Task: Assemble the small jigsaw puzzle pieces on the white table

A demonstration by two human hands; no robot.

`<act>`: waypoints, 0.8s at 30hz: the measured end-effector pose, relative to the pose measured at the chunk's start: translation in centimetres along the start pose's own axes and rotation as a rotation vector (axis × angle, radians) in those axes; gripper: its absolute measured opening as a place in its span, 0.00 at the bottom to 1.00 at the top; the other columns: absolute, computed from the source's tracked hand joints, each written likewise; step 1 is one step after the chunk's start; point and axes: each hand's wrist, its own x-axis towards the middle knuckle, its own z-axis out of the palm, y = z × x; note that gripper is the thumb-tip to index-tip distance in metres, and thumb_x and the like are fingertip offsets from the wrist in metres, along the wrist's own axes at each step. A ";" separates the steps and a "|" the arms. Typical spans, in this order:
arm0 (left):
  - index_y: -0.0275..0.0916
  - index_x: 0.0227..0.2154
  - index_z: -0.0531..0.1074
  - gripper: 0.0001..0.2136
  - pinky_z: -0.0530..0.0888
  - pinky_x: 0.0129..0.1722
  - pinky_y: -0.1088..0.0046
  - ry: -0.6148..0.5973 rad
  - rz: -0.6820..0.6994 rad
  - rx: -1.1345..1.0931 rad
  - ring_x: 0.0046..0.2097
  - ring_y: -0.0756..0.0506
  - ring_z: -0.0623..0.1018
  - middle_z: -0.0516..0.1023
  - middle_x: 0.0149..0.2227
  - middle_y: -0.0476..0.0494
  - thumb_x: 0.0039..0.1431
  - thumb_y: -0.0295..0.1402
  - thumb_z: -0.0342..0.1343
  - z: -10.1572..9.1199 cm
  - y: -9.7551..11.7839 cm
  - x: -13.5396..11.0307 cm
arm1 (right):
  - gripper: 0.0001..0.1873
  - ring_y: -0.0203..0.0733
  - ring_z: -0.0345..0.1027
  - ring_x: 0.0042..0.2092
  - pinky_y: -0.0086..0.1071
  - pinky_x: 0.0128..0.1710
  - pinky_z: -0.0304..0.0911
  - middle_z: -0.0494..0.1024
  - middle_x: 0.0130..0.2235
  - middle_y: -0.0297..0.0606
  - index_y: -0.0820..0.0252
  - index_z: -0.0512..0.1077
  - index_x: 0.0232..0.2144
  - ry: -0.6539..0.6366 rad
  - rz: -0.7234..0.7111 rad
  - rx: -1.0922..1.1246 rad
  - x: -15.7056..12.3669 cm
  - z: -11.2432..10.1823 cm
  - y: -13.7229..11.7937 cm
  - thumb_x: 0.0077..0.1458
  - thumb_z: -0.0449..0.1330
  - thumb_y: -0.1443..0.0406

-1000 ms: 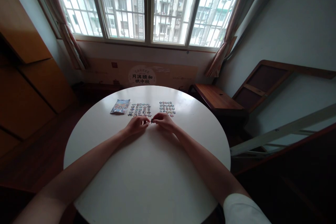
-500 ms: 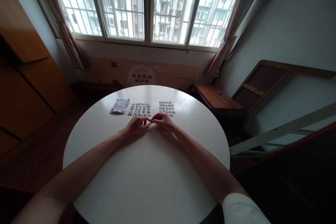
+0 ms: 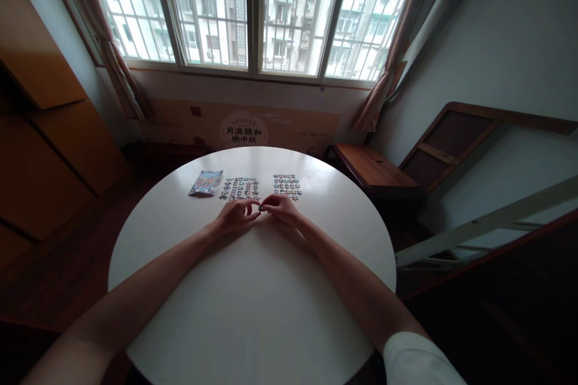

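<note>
Both my hands rest on a round white table [image 3: 253,301], fingertips meeting near its far half. My right hand [image 3: 280,209] pinches a small dark puzzle piece [image 3: 261,208] between thumb and fingers. My left hand [image 3: 236,215] is curled, its fingertips touching the same piece from the left. Just beyond the hands lie two patches of laid-out puzzle pieces, one on the left [image 3: 239,188] and one on the right [image 3: 287,184]. A small printed bag [image 3: 206,183] lies to the left of them.
A barred window [image 3: 253,12] with curtains fills the far wall, a printed cardboard panel [image 3: 244,126] below it. Wooden cabinets [image 3: 40,132] stand at left. A low wooden desk [image 3: 370,169], a leaning wooden frame [image 3: 451,138] and a pale ladder rail [image 3: 487,222] are at right.
Hands stay almost where they were; the fingers shift slightly around the small piece held between them.
</note>
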 end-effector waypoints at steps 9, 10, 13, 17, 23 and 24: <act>0.41 0.43 0.74 0.15 0.65 0.27 0.79 -0.033 0.005 0.012 0.24 0.52 0.71 0.75 0.24 0.53 0.54 0.38 0.54 -0.2 0.2 0.0 | 0.08 0.36 0.69 0.30 0.29 0.32 0.62 0.76 0.28 0.38 0.65 0.74 0.28 0.011 -0.035 -0.048 0.1 0.2 0.2 0.42 0.62 0.66; 0.41 0.43 0.74 0.15 0.65 0.27 0.79 -0.039 0.007 0.010 0.24 0.53 0.71 0.75 0.24 0.53 0.54 0.38 0.54 -0.2 0.2 0.0 | 0.08 0.36 0.68 0.30 0.29 0.32 0.62 0.76 0.28 0.38 0.65 0.74 0.28 0.014 -0.041 -0.059 0.1 0.2 0.2 0.42 0.61 0.66; 0.40 0.43 0.74 0.15 0.65 0.27 0.79 -0.048 0.012 -0.001 0.24 0.53 0.71 0.75 0.24 0.52 0.54 0.38 0.54 -0.2 0.1 0.0 | 0.07 0.36 0.68 0.30 0.28 0.31 0.61 0.76 0.28 0.37 0.65 0.75 0.28 0.024 -0.063 -0.117 0.0 0.3 0.3 0.43 0.61 0.67; 0.40 0.42 0.75 0.15 0.65 0.27 0.79 -0.048 0.019 -0.017 0.24 0.53 0.71 0.75 0.24 0.52 0.54 0.39 0.54 -0.1 0.0 0.0 | 0.06 0.35 0.68 0.30 0.27 0.31 0.60 0.76 0.28 0.37 0.64 0.75 0.28 0.029 -0.068 -0.208 -0.1 0.3 0.2 0.45 0.60 0.68; 0.41 0.40 0.76 0.13 0.64 0.27 0.80 -0.063 0.030 -0.021 0.24 0.53 0.70 0.74 0.23 0.52 0.54 0.38 0.54 -0.1 -0.1 0.0 | 0.07 0.35 0.68 0.30 0.27 0.31 0.60 0.77 0.28 0.37 0.64 0.75 0.29 0.025 -0.070 -0.258 0.0 0.4 0.6 0.46 0.59 0.68; 0.41 0.40 0.76 0.13 0.64 0.27 0.80 -0.064 0.031 -0.025 0.24 0.53 0.70 0.74 0.23 0.52 0.54 0.38 0.54 -0.1 -0.1 0.0 | 0.07 0.35 0.68 0.30 0.27 0.31 0.60 0.77 0.28 0.37 0.64 0.75 0.29 0.024 -0.067 -0.266 0.1 0.4 0.6 0.46 0.58 0.68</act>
